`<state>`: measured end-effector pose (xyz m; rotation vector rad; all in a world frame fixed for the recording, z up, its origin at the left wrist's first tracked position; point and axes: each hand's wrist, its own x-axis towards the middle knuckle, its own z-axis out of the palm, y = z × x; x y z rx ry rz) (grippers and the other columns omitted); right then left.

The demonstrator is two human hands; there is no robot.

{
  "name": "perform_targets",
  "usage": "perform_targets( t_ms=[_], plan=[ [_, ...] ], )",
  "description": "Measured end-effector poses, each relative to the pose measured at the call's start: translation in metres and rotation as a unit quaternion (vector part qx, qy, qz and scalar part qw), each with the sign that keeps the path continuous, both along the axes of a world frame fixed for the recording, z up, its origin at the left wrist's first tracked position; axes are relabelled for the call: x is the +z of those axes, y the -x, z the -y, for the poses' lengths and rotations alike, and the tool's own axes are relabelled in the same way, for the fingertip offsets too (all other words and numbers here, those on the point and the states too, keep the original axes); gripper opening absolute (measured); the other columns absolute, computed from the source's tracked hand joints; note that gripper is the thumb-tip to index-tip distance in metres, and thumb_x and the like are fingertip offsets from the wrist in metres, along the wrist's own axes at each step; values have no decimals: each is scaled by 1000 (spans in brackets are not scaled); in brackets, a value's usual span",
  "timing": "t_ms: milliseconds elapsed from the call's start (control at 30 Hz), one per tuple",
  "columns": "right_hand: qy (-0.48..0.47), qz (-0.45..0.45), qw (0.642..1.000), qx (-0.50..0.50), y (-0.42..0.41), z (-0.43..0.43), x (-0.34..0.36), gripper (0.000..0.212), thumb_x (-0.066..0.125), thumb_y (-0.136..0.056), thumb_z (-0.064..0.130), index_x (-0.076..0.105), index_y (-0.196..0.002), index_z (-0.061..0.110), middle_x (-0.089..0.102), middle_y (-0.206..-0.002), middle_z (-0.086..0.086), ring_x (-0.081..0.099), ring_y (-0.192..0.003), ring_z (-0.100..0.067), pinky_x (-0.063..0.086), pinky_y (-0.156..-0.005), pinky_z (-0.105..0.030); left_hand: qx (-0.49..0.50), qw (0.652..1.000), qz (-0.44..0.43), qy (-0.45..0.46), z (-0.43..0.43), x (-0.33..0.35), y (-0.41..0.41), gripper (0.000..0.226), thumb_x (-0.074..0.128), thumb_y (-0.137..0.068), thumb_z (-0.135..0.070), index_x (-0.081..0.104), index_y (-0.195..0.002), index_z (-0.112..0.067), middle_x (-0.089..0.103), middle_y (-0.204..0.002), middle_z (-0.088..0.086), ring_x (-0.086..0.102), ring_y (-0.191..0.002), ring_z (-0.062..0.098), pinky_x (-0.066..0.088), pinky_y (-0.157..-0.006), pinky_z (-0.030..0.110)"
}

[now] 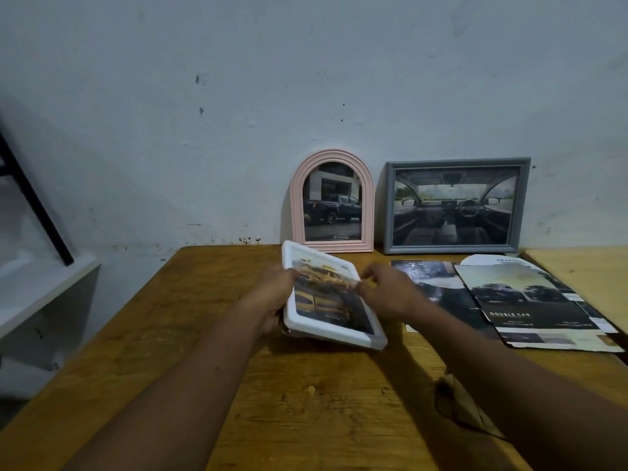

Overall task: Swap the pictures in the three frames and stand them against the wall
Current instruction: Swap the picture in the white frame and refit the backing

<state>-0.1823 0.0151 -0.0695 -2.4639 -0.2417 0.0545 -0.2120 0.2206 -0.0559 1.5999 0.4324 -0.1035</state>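
A white rectangular frame (331, 326) with a yellow-car picture is tilted above the wooden table (306, 402). My left hand (275, 297) grips its left edge, thumb on the front. My right hand (387, 294) is at its right edge, fingers curled and pinching near the picture's edge. A pink arched frame (331, 202) with a dark pickup picture stands against the wall. To its right, a grey rectangular frame (455, 205) showing a car interior also leans on the wall.
Loose car brochure sheets (530, 300) lie on the table at the right. A crumpled brown scrap (455, 399) lies near my right forearm. A white shelf (40, 283) with a black bar stands left. A paler table (584, 277) adjoins at the right.
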Motion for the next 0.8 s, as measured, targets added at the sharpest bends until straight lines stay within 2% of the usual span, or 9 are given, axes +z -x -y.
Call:
perform_targets(
  t_ms=[67, 200, 267, 300, 400, 467, 567, 733, 800],
  plan=[
    [33, 6, 999, -15, 4, 3, -23, 46, 58, -91, 49, 52, -130, 26, 59, -128, -5, 54, -115, -27, 52, -92, -49, 20, 1000, -15, -16, 0, -20, -2, 19, 51, -104, -21, 59, -122, -16, 75, -102, 15, 76, -87, 32, 62, -80, 50],
    [92, 74, 993, -17, 16, 6, -45, 45, 51, -98, 43, 45, -137, 22, 52, -137, -8, 42, -127, -28, 39, -103, -44, 44, 979, 22, -196, 8, -52, -10, 26, 59, -100, -29, 67, -120, -13, 73, -95, 5, 73, -82, 24, 62, -79, 46],
    [97, 103, 990, -19, 20, 8, -49, 44, 46, -101, 39, 40, -141, 21, 48, -140, -8, 40, -129, -26, 37, -105, -42, 32, 938, 64, -339, 13, -58, -9, 30, 57, -99, -40, 69, -110, -15, 70, -92, 1, 71, -78, 19, 63, -72, 42],
    [98, 111, 989, -19, 22, 9, -51, 45, 45, -101, 36, 38, -143, 21, 46, -142, -8, 40, -130, -26, 36, -106, -41, 22, 907, 73, -414, 14, -60, -7, 35, 54, -99, -47, 68, -108, -16, 68, -97, 1, 69, -83, 18, 62, -73, 41],
    [100, 142, 985, -20, 24, 9, -56, 44, 41, -103, 33, 38, -144, 18, 45, -145, -8, 40, -130, -26, 37, -107, -41, -20, 822, 96, -562, 14, -70, -1, 50, 37, -103, -52, 60, -132, -18, 56, -129, 6, 52, -117, 23, 52, -91, 42],
    [101, 147, 984, -21, 24, 7, -58, 43, 39, -103, 34, 40, -143, 19, 49, -143, -6, 44, -127, -24, 39, -106, -43, -27, 808, 126, -575, 13, -76, 2, 50, 34, -105, -50, 54, -141, -21, 56, -136, 3, 46, -124, 22, 49, -96, 44],
    [109, 138, 984, -13, 23, 6, -55, 44, 39, -102, 36, 39, -142, 19, 53, -140, -7, 47, -126, -24, 40, -105, -45, -5, 806, 149, -573, 13, -77, 5, 48, 34, -105, -48, 57, -137, -21, 62, -130, 1, 51, -118, 19, 51, -94, 42],
    [84, 102, 991, 10, 21, 11, -37, 43, 43, -102, 32, 41, -142, 17, 58, -131, -12, 52, -118, -28, 47, -97, -46, -47, 744, 165, -646, 18, -63, 6, 54, 24, -106, -50, 50, -144, -21, 61, -135, 4, 53, -119, 23, 46, -97, 41],
    [72, 93, 993, 9, 22, 18, -27, 43, 49, -100, 31, 44, -141, 18, 59, -130, -12, 53, -117, -29, 49, -96, -49, -60, 743, 179, -642, 19, -57, 6, 54, 25, -106, -51, 50, -145, -22, 59, -139, 4, 53, -123, 23, 43, -100, 42]
  ],
)
